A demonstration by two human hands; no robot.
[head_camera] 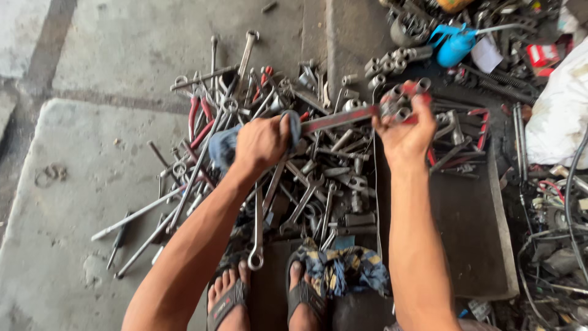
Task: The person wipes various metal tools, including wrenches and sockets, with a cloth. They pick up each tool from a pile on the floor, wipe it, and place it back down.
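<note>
we look down on a bare concrete floor (79,202), and on it a wide heap of wrenches (288,165), spanners and rods, which we take as our landmark. right of the heap lies a dark metal plate (471,227), and beyond that, at the far right, a white sack (560,116) above a tangle of cables (557,245). up and right of the heap sits a blue oil can (454,44). at the near edge of the heap are two feet in sandals (263,297), with a patterned rag (343,270) just beside them.

over the middle of the heap we hold a long red-handled tool (343,117) level between both hands. our left hand (262,142) is closed around its left end through a blue cloth (223,144). our right hand (405,132), above the heap's right edge, is clamped on the other end, where a cluster of metal sockets (404,101) sits. the hands are apart, joined only by the tool.
</note>
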